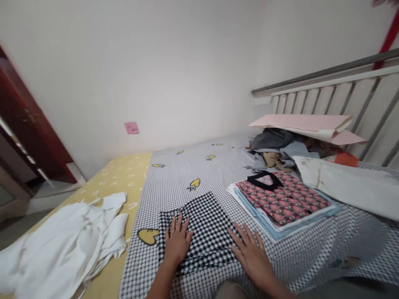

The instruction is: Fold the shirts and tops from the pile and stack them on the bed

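Observation:
A folded black-and-white checked garment (207, 230) lies flat on the bed in front of me; its exact kind cannot be told. My left hand (178, 241) rests palm down on its left part, fingers spread. On the right edge of the same garment lies my right hand (251, 249), also flat with fingers apart. Just beyond that hand sits a neat stack of folded clothes, topped by a red-and-pink patterned shirt (285, 203) with a black collar. Pale blue cloth (258, 211) and white layers show beneath the shirt.
Crumpled white clothing (68, 245) lies at the left on the yellow part of the bedsheet (134, 166). At the right are a jumbled clothes heap (274, 147), a pink sheet-like piece (305, 122) over it, and a white cloth (352, 178). A railed headboard (336, 93) stands behind.

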Demonstrator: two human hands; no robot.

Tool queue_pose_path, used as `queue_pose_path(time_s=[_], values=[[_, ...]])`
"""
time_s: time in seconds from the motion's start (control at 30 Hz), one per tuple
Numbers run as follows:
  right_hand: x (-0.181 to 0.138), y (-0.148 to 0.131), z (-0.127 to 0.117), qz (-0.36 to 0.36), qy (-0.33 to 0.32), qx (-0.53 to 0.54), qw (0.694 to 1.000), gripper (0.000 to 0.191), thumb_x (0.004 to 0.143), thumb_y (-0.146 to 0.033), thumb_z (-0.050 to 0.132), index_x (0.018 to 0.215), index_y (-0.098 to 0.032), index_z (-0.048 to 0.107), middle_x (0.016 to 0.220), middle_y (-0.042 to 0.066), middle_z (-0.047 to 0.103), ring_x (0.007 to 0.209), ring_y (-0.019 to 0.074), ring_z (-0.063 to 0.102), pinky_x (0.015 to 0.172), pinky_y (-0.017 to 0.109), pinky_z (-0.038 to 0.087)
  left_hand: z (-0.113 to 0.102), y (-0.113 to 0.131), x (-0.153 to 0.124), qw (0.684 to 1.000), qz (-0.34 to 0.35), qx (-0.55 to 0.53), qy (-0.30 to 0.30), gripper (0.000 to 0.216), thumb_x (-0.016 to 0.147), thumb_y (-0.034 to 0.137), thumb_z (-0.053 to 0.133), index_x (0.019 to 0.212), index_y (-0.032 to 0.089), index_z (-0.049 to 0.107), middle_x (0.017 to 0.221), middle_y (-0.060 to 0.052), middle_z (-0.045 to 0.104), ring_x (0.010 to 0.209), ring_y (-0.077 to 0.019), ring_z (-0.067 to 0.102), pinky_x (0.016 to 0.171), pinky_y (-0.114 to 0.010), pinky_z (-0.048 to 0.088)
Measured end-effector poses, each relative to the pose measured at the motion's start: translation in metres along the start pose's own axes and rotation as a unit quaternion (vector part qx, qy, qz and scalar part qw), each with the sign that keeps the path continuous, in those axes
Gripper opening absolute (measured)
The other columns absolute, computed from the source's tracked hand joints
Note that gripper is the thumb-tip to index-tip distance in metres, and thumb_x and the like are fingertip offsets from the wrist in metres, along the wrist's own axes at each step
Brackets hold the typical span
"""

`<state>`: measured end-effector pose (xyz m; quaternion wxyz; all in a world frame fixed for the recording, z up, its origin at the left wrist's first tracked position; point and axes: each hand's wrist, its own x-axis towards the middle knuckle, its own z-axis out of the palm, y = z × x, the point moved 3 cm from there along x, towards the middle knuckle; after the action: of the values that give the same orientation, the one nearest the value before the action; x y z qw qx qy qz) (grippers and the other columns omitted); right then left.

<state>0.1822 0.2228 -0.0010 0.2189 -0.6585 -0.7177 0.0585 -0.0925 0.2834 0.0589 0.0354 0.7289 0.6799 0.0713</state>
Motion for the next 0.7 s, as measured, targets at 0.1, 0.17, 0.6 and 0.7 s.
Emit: queue_pose_path(time_s=[0.1,0.17,0.6,0.7], values=[[0.002,0.004,0.005,0.014,0.005,-0.005,1.0,0.052,0.094,-0.048,0.048,0.145,-0.041,0.047,0.16,-0.004,0.035,0.151,0.0296,0.022,0.122,0.058,0.007,0.002,-0.022,-0.033,0.999,-0.029,-0.001,0.044,0.052,0.1,0.039,0.033,0.151,0.03,0.039,0.163,-0.003,0.031,0.151,-0.027,0.026,0.122,-0.05,0.025],[0.005,0.004,0.006,0.027,0.003,0.015,1.0,0.052,0.091,-0.048,0.05,0.143,-0.039,0.051,0.159,-0.002,0.039,0.151,0.0299,0.024,0.121,0.059,0.007,0.006,-0.039,-0.058,0.996,-0.042,0.014,0.073,0.051,0.1,0.035,0.034,0.15,0.027,0.041,0.16,-0.004,0.037,0.15,-0.0253,0.03,0.122,-0.049,0.025],[-0.058,-0.058,-0.033,0.295,0.077,0.752,0.584,0.038,0.066,-0.033,0.08,0.101,-0.022,0.07,0.099,0.005,0.076,0.096,0.0219,0.071,0.094,0.039,0.055,0.024,-0.085,-0.142,0.994,-0.035,0.006,0.105,0.062,0.093,0.028,0.052,0.153,0.021,0.035,0.161,-0.008,0.038,0.15,-0.0262,0.028,0.122,-0.048,0.024],[-0.077,-0.098,-0.013,0.338,-0.088,0.818,0.457,0.026,0.071,-0.018,0.077,0.096,-0.019,0.07,0.093,0.006,0.076,0.092,0.0192,0.072,0.088,0.033,0.057,0.013,-0.084,-0.141,0.992,-0.021,0.018,0.121,0.071,0.089,0.025,0.061,0.154,0.026,0.032,0.156,-0.008,0.045,0.144,-0.0269,0.037,0.118,-0.048,0.029]])
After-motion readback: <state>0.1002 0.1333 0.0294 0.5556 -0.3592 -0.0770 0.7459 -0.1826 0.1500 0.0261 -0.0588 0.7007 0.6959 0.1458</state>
